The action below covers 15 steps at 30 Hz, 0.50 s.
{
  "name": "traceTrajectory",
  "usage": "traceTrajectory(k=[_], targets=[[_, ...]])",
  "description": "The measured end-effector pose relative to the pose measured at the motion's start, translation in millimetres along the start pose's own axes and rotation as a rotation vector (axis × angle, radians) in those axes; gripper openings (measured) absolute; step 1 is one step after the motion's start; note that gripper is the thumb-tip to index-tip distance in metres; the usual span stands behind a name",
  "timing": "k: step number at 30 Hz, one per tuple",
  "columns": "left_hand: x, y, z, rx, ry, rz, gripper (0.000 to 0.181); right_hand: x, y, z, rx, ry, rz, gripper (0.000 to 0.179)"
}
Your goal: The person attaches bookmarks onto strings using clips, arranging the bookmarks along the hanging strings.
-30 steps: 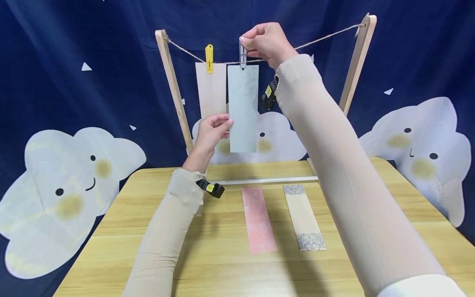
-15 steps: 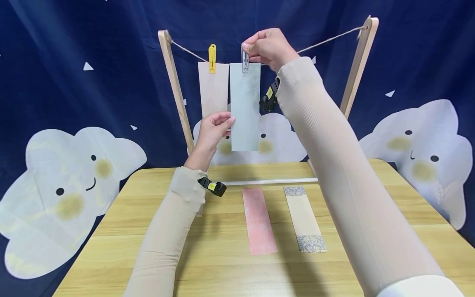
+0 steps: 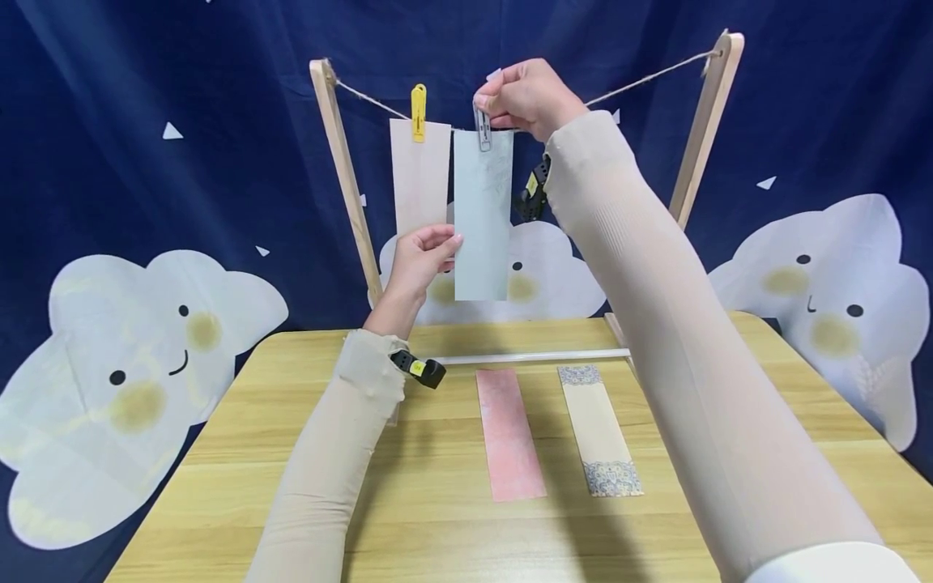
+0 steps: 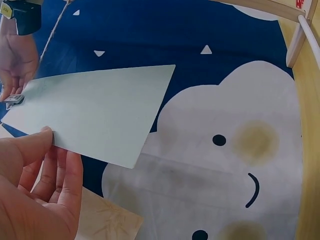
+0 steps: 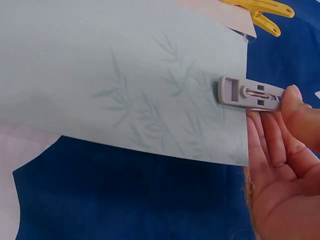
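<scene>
A pale blue-green paper strip (image 3: pixel 483 223) with faint bamboo leaves hangs upright at the twine. My left hand (image 3: pixel 423 259) pinches its left edge between thumb and fingers. At the top edge, my right hand (image 3: pixel 530 99) pinches a grey clothespin (image 5: pixel 250 94), whose jaws lie over the strip's top in the right wrist view. The left wrist view shows the strip's plain side (image 4: pixel 100 107), with the left thumb on its lower edge. Left of it, a beige strip (image 3: pixel 421 174) hangs from the twine under a yellow clothespin (image 3: pixel 419 113).
Twine (image 3: pixel 652 77) runs between two wooden posts (image 3: pixel 705 134). A white rod (image 3: pixel 535 355) crosses low behind the strips on the wooden table (image 3: pixel 240 486). Lying on the table are a pink strip (image 3: pixel 510 436) and a cream strip with blue patterned ends (image 3: pixel 601 429). A dark blue cloud-print curtain hangs behind.
The grey clothespin first stood above the strip's top edge and now overlaps it. The strip rose slightly, then dropped a little. The right hand has come down slightly; the left hand keeps its pinch.
</scene>
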<state>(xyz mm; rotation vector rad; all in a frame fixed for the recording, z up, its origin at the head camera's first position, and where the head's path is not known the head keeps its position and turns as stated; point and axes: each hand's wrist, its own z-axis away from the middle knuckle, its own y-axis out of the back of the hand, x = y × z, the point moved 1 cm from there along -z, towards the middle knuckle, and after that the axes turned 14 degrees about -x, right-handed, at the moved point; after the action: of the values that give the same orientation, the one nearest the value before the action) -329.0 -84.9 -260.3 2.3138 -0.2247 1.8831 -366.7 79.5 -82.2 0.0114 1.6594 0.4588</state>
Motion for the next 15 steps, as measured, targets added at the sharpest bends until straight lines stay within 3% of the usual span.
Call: traceTrajectory(k=[8,15], targets=[[0.3,-0.1,1.4,-0.003,0.009,-0.007,0.020,2.5,4.5,0.9,-0.063,-0.051,-0.033,0.013],[-1.7,1.5,0.7,-0.002,0.024,0.003,0.018,5.2,7.1,2.8,-0.081,-0.066,-0.134,0.011]])
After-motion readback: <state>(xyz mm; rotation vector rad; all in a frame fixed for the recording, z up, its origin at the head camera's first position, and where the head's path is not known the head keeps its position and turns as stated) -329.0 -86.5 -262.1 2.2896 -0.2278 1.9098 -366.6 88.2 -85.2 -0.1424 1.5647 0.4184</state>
